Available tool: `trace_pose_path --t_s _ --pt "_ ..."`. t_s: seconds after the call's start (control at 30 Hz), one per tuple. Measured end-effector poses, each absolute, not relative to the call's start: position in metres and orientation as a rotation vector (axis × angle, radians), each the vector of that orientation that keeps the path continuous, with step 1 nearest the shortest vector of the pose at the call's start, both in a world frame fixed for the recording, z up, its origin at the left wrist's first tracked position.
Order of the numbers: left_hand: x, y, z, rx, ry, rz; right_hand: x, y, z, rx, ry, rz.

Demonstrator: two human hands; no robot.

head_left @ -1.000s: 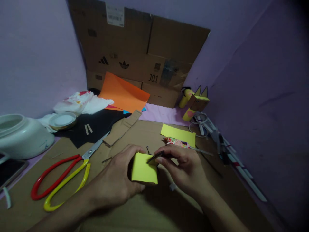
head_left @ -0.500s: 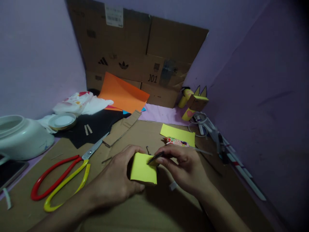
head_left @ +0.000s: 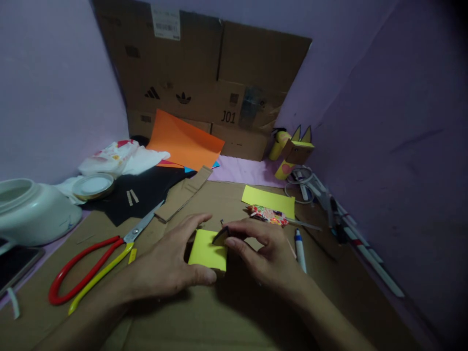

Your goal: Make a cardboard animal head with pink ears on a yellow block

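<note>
My left hand (head_left: 164, 265) grips a small block covered in yellow paper (head_left: 207, 250), thumb below and fingers over its top. My right hand (head_left: 263, 253) pinches a small dark piece (head_left: 220, 236) against the block's upper right corner. Both hands rest low over the brown cardboard sheet (head_left: 183, 317). A white pen (head_left: 300, 248) lies just right of my right hand.
Red-and-yellow scissors (head_left: 91, 265) lie to the left, with a white jar (head_left: 32, 209) and a lid (head_left: 93, 184) beyond. Orange paper (head_left: 183, 141) leans on a cardboard box (head_left: 219, 83). A yellow sheet (head_left: 268, 200), a patterned wrapper (head_left: 266, 214) and a cardboard figure (head_left: 296, 151) sit at right.
Both hands and the yellow block have shifted slightly left and lower. The dark piece now sits closer on the block's corner. A white pen has come into view beside my right hand.
</note>
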State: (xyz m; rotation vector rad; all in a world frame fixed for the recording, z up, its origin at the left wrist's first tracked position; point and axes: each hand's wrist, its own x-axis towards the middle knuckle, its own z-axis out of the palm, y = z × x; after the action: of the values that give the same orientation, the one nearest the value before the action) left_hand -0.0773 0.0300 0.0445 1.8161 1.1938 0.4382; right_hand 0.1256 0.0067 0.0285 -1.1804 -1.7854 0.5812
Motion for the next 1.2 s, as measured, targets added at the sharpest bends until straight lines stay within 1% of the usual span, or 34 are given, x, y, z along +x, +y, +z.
trace_pose_path --t_s 0.13,0.27,0.4,0.5,0.8,1.0,1.2 --pt "-0.081 0.033 0.042 1.702 1.074 0.598 0.136 0.006 0.03 -1.199 -1.76 0.781" --pt "-0.079 0.029 0.042 1.763 1.258 0.693 0.14 -0.001 0.022 -1.28 -1.777 0.924" --pt "-0.069 0.028 0.042 1.91 1.281 0.782 0.128 -0.008 0.015 -1.344 -1.767 0.98" --pt "-0.06 0.031 0.042 1.91 1.25 0.792 0.119 -0.009 0.015 -1.418 -1.786 0.983" --pt "-0.05 0.033 0.038 1.875 1.16 0.83 0.114 -0.006 0.013 -1.313 -1.859 0.839" --pt "-0.048 0.033 0.041 1.94 1.149 0.805 0.115 -0.004 0.013 -1.322 -1.836 0.879" --pt "-0.047 0.037 0.046 2.078 1.151 0.681 0.114 -0.005 0.015 -1.289 -1.821 0.942"
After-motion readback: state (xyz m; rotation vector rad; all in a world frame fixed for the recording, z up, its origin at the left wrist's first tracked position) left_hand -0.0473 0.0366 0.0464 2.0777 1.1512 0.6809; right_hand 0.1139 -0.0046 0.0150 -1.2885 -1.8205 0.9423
